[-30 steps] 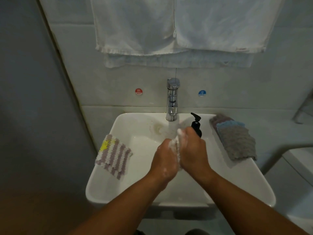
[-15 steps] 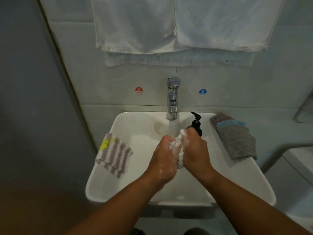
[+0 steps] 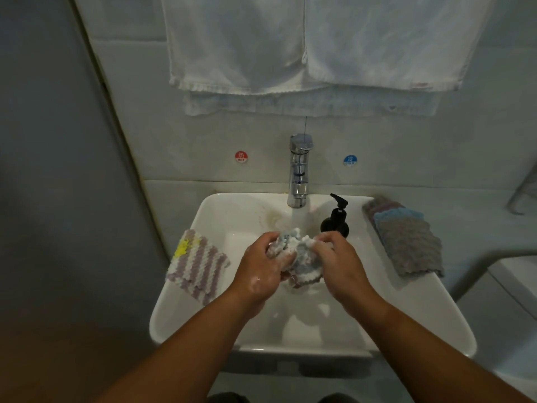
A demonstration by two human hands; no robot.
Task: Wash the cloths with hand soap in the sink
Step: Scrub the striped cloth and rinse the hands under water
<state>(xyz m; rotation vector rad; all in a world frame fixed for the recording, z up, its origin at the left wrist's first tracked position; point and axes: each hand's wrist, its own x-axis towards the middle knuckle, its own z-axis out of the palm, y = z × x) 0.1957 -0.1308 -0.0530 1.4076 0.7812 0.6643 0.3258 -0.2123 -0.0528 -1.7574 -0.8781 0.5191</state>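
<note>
White porcelain forms the sink at the centre of the frame, and over its basin the left hand and the right hand each curl their fingers round one sudsy blue-and-white cloth, bunched between them just below the water running from the chrome tap. Right of the tap, a black soap pump stands on the back rim. A purple-and-white striped cloth lies on the left rim, a stack of grey, blue and purple cloths on the right rim, and white towels hang across the top.
</note>
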